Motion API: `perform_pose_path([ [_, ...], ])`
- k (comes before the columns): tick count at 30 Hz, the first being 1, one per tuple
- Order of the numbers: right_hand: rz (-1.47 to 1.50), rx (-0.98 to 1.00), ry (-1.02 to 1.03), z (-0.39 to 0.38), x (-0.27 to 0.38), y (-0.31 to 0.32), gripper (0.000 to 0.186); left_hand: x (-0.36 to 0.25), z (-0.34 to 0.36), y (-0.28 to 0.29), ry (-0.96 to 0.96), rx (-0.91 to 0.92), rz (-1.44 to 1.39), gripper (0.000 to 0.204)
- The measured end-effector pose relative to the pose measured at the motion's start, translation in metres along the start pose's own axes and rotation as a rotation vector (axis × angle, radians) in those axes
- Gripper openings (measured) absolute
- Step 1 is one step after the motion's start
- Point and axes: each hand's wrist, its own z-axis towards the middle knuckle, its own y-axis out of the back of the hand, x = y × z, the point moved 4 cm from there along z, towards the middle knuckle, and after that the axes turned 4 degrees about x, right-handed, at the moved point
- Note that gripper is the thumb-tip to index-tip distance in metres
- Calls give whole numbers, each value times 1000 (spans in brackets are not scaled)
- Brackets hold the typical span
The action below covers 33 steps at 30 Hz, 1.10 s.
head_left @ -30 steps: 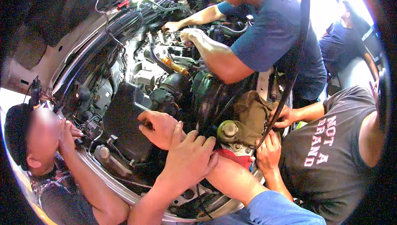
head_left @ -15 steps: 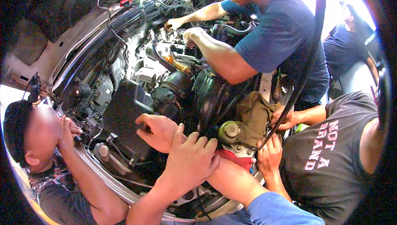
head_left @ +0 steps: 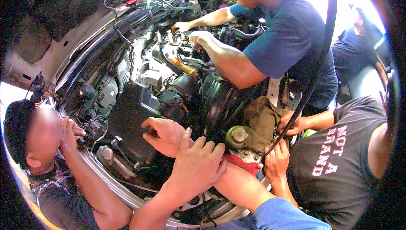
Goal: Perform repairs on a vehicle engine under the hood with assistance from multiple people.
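My left hand (head_left: 195, 162) is wrapped round my right forearm (head_left: 237, 183) just behind the wrist. My right hand (head_left: 165, 135) hangs over the engine bay, fingers loosely curled and thumb apart, with nothing in it. Beside its fingertips lies a black plastic box cover (head_left: 131, 109); I cannot tell whether they touch. To the right of my hands are a reservoir with a pale green cap (head_left: 238, 135), a brown cloth (head_left: 263, 120) and a red cloth (head_left: 241, 164) partly hidden by my forearm.
A co-worker in blue (head_left: 287, 31) reaches into the lit engine (head_left: 169, 57). At right, another's hands (head_left: 277, 159) are by the brown cloth and a black hose (head_left: 311, 82). A person at left (head_left: 69, 179) holds a hand near the face. The raised hood (head_left: 38, 40) is overhead.
The whole view has shifted slightly to the right and down. My hands keep the same hold, and the co-workers' hands stay about where they were.
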Motion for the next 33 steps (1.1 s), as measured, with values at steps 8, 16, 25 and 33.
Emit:
perform_pose_path([
  [8, 8, -13, 26, -1, 3, 1, 30, -1, 0, 1, 10, 30, -9, 38],
  [16, 19, -15, 56, -1, 2, 1, 29, -1, -1, 1, -2, 2, -16, 37],
  [25, -3, 3, 34, -1, 3, 2, 28, -1, -1, 2, 1, 11, -11, 36],
  [33, -38, -26, 48, -1, 2, 0, 27, 0, -4, 0, -17, -50, -11, 35],
])
